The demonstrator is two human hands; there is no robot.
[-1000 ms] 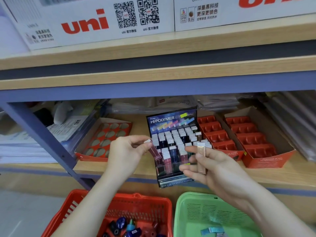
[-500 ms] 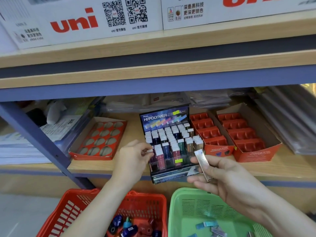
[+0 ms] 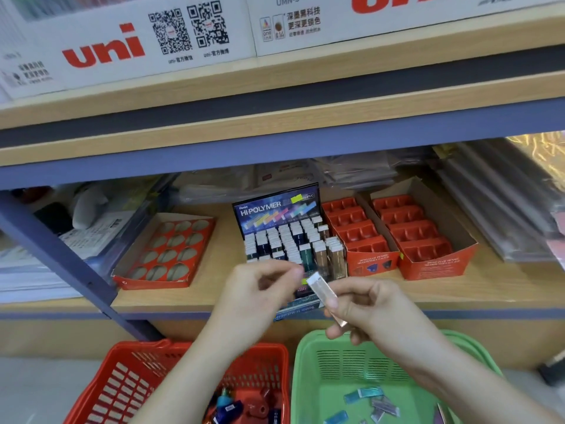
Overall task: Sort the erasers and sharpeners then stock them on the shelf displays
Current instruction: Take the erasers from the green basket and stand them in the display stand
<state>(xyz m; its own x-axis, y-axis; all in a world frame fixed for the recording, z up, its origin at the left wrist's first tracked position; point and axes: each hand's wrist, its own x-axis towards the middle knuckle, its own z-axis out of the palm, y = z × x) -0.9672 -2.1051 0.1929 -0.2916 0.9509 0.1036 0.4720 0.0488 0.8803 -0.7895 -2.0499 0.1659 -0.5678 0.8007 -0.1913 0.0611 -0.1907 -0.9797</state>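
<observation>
**Stocking under way, with sorting apparently finished.** Nearest the viewer, two baskets stand below the shelf edge. The red basket [image 3: 128, 390] on the left holds a loose heap of sharpeners [image 3: 232, 407]. The green basket [image 3: 351, 362] on the right holds a few loose erasers [image 3: 363, 396] lying flat on its floor. Each kind has its own basket, so the sorting step appears done. Above the baskets, the right hand [image 3: 373, 310] pinches the held eraser [image 3: 324, 293] between thumb and fingers, tilted with its white end up and toward the display. The left hand [image 3: 256, 289] is just beside that end, fingers curled with nothing visible in its grip; blur hides whether a fingertip touches the eraser. Behind the hands, at the front of the shelf [image 3: 214, 289], the Hi-Polymer display [image 3: 275, 206] is nearly full of upright erasers. The hands cover its front rows, so no free slot can be seen. Just beside it on the right, the inner sharpener tray [image 3: 371, 263] and the outer sharpener tray [image 3: 434, 264] show only bare compartments. To its left and apart from it, the oval-hole tray [image 3: 153, 283] is likewise unfilled. On this evidence, eraser stocking is well advanced and sharpener stocking has not begun. Obstacles look few. The packed rows probably leave only a narrow entry for the held eraser, and the stacked clear sleeves [image 3: 495, 209] crowd the outer tray. Papers [image 3: 88, 234] and a blue upright [image 3: 61, 258] lie at far left. White uni cartons [image 3: 128, 41] occupy the shelf above.
</observation>
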